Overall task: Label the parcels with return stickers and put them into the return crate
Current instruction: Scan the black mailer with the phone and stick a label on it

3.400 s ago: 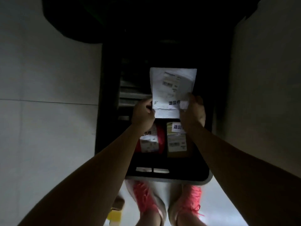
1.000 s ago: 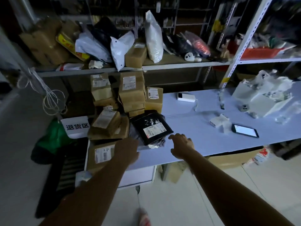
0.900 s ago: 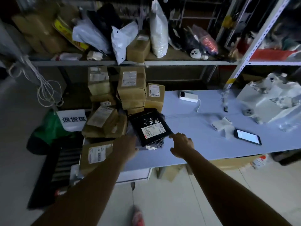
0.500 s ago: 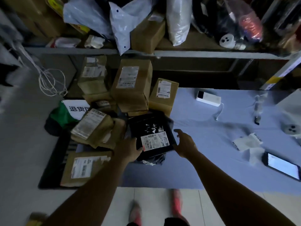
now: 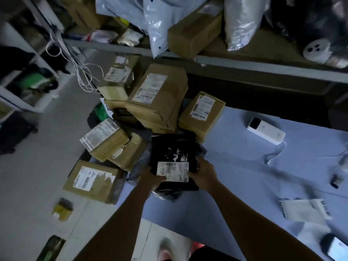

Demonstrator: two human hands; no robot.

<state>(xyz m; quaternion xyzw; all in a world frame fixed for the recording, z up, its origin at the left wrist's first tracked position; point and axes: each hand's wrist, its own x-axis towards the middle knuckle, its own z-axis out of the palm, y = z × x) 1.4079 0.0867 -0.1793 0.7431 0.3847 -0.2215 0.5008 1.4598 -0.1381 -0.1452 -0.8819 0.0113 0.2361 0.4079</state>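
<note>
A flat black parcel [image 5: 174, 151] with a white shipping label [image 5: 172, 171] lies at the near edge of the parcel pile on the blue table [image 5: 244, 166]. My left hand [image 5: 152, 176] grips its left side and my right hand [image 5: 204, 173] grips its right side. Under it sits a grey plastic mailer [image 5: 165, 194]. Brown cardboard parcels [image 5: 158, 97] with white labels are stacked behind and to the left. A sheet of stickers [image 5: 303, 210] lies on the table at the right. The return crate is out of view.
A white power bank [image 5: 265, 129] with its cable lies on the table at the right, and a phone [image 5: 337, 248] at the lower right corner. Above runs a shelf [image 5: 244, 63] with bags and a box. White cords [image 5: 79, 72] hang at the left. The tiled floor [image 5: 37, 166] shows at the left.
Both hands left the crate with its white parcel, reached to the table, and have closed on the sides of the black parcel. The view has moved nearer to the pile.
</note>
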